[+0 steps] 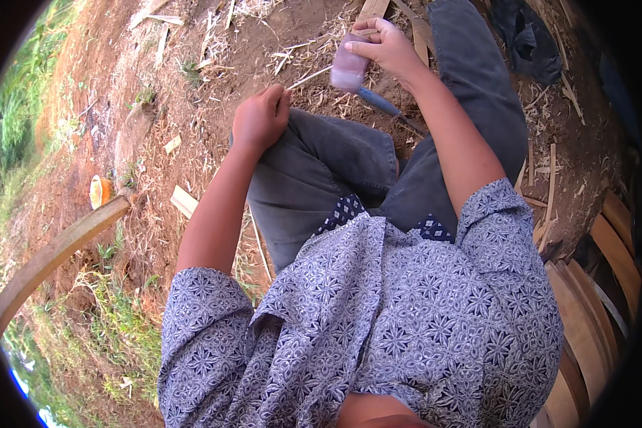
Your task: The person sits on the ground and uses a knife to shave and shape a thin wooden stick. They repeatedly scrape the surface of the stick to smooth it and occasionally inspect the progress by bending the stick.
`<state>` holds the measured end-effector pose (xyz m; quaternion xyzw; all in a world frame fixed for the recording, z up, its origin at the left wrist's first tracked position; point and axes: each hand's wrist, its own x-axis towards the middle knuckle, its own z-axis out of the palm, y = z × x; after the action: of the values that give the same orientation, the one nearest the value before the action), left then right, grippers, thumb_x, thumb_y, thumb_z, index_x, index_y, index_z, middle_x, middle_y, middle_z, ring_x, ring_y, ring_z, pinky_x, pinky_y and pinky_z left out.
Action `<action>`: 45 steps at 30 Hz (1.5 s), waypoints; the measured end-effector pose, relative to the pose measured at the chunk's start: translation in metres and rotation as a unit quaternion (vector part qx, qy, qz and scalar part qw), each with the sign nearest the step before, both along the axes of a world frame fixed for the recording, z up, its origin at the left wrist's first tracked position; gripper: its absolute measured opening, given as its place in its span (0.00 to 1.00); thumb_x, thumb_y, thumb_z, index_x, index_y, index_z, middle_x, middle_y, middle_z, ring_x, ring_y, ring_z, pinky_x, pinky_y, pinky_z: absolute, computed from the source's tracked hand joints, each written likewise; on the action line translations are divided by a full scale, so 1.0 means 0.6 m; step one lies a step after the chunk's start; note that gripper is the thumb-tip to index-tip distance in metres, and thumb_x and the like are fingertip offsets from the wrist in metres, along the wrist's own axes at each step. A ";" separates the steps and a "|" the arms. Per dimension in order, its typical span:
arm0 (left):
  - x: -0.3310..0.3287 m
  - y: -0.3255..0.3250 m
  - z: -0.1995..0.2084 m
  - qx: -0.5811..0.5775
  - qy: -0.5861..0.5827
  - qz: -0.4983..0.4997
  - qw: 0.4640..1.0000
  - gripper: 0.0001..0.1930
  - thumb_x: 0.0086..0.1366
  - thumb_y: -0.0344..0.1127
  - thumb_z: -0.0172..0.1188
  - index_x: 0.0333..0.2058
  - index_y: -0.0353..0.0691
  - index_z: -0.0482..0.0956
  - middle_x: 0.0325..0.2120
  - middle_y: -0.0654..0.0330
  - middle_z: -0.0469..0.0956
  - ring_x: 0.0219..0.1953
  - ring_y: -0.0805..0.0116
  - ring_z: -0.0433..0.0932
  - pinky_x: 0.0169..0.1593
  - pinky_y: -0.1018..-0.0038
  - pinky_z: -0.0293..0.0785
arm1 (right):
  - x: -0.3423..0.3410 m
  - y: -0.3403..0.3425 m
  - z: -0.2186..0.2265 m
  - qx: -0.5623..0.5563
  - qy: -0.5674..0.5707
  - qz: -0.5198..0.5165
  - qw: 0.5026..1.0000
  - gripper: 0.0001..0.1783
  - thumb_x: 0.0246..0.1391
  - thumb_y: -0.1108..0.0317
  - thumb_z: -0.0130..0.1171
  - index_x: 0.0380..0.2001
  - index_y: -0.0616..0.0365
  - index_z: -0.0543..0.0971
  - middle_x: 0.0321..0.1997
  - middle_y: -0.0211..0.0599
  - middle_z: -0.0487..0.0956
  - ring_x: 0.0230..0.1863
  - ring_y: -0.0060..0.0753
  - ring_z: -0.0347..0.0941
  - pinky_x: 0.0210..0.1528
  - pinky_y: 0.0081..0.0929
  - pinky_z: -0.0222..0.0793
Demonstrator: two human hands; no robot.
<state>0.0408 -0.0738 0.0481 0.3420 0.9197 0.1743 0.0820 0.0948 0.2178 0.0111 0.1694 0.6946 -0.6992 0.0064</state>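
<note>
My left hand (261, 120) is closed above my left knee, with a thin pale stick (311, 77) running out of it toward the right. In my right hand (387, 48), between thumb and fingers, is a pinkish, partly see-through container (349, 70), pale at its lower end and a little blurred. That container appears close to the stick's far end; whether they touch I cannot tell. Just below it in the picture, a tool with a blue handle (376, 101) lies between my legs, its dark narrow end pointing toward my right leg.
Wood shavings and offcuts (184, 201) litter the dirt ground. A long wooden piece (64, 251) and an orange container (100, 191) are at the left. Several boards (578, 321) lie at the right, and a black plastic bag (531, 43) is beyond my right leg.
</note>
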 end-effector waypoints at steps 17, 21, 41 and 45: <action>0.001 0.008 0.007 -0.005 -0.002 0.001 1.000 0.14 0.72 0.44 0.56 0.29 0.41 0.73 0.28 0.50 0.80 0.30 0.42 0.80 0.34 0.50 0.75 | 0.008 -0.094 -0.099 0.147 -0.006 -0.038 0.988 0.25 0.52 0.61 0.68 0.54 0.54 0.81 0.49 0.41 0.86 0.51 0.33 0.83 0.54 0.30 0.77; 0.001 0.001 0.004 -0.003 -0.005 0.008 1.000 0.14 0.71 0.44 0.57 0.29 0.41 0.73 0.27 0.50 0.80 0.30 0.43 0.80 0.34 0.50 0.74 | 0.022 -0.105 -0.082 0.123 -0.011 -0.006 0.992 0.32 0.51 0.60 0.69 0.60 0.56 0.76 0.56 0.47 0.83 0.56 0.37 0.81 0.58 0.32 0.75; 0.007 0.000 0.013 0.003 -0.016 0.022 1.000 0.14 0.72 0.46 0.56 0.33 0.42 0.77 0.29 0.46 0.81 0.34 0.41 0.80 0.37 0.49 0.73 | 0.032 -0.073 -0.107 0.082 -0.009 -0.036 0.996 0.27 0.60 0.76 0.51 0.64 0.58 0.75 0.61 0.33 0.79 0.55 0.33 0.78 0.60 0.29 0.71; 0.004 0.002 0.014 0.002 -0.021 0.017 1.000 0.14 0.72 0.47 0.55 0.35 0.42 0.78 0.30 0.46 0.81 0.36 0.41 0.80 0.40 0.48 0.74 | 0.034 -0.062 -0.136 0.140 -0.041 -0.035 0.989 0.28 0.60 0.70 0.54 0.64 0.60 0.74 0.63 0.38 0.79 0.61 0.32 0.76 0.64 0.29 0.69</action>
<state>0.0431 -0.0723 0.0565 0.3230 0.9231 0.1845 0.0978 0.1151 0.1803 -0.0703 0.2215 0.7786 -0.5870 -0.0134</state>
